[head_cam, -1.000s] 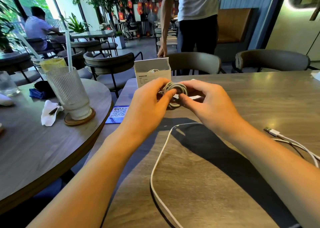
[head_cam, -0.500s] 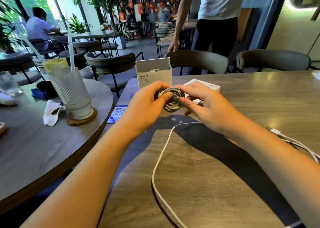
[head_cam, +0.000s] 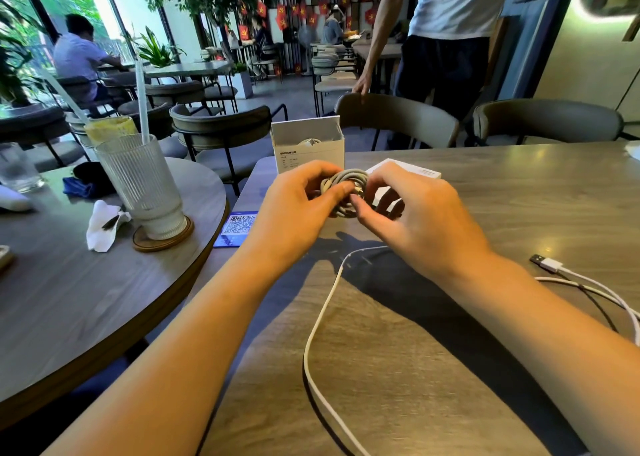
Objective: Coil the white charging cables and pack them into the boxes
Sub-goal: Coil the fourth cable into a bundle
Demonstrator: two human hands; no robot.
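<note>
Both hands holding a coiled white cable above the table.
Left hand (head_cam: pixel 298 201) and right hand (head_cam: pixel 412 213) — fingers curled — pinch the coiled cable (head_cam: pixel 343 187) at the view's centre; an open box (head_cam: pixel 308 147) stands at 12 o'clock, a loose cable (head_cam: pixel 322 317) trails toward 6 o'clock, another cable (head_cam: pixel 588 282) lies at 3 o'clock.

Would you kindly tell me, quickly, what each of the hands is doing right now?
Left hand: grips the coiled white cable.
Right hand: pinches the same coil.
</note>
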